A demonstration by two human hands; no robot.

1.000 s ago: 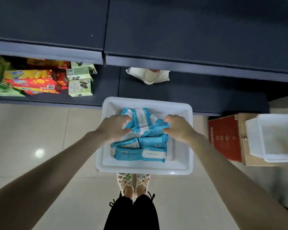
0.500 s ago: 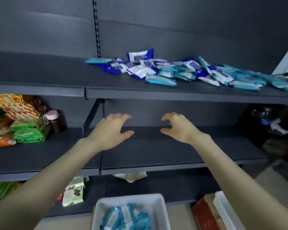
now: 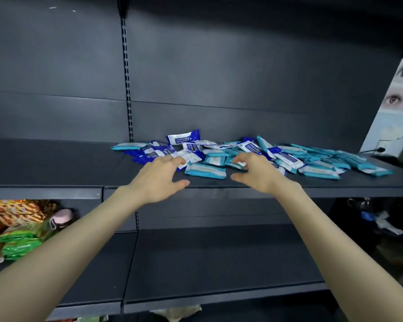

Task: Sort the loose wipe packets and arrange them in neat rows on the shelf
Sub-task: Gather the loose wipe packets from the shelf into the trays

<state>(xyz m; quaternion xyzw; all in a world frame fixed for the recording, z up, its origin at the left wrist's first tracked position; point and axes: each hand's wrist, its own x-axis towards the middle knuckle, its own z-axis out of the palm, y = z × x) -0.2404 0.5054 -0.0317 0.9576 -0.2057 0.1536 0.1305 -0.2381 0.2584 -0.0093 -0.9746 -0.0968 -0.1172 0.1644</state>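
Sprawling across the shelf (image 3: 56, 168), teal and dark-blue wipe packets (image 3: 205, 170) overlap untidily.

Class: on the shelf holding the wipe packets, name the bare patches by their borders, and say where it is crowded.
Bare: the shelf left of the slotted upright; a narrow strip between the packet pile and the front lip; the lower shelf right of the snack bags. Crowded: upright to poster.
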